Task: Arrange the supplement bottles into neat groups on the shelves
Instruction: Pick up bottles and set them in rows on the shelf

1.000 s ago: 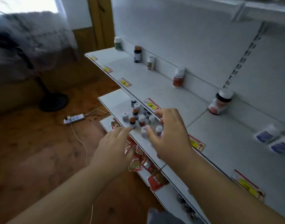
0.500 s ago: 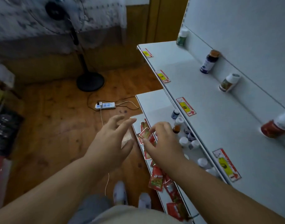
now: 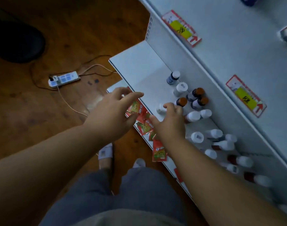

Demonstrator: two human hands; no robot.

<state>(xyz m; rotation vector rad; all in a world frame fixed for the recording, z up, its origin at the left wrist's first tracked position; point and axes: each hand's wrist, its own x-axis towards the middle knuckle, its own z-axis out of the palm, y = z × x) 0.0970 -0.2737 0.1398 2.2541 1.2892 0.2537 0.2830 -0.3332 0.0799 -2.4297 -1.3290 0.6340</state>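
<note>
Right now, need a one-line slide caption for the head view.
Head view: right hand reaches among supplement bottles on a lower shelf; open left hand hovers at its edge.

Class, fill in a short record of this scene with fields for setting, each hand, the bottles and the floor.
setting: white shelves
left hand: open, empty, over red sachets
right hand: fingers spread, reaching among bottles, nothing held
bottles: orange-capped bottles upright, white-capped bottles beside them
floor: wood, with power strip
</note>
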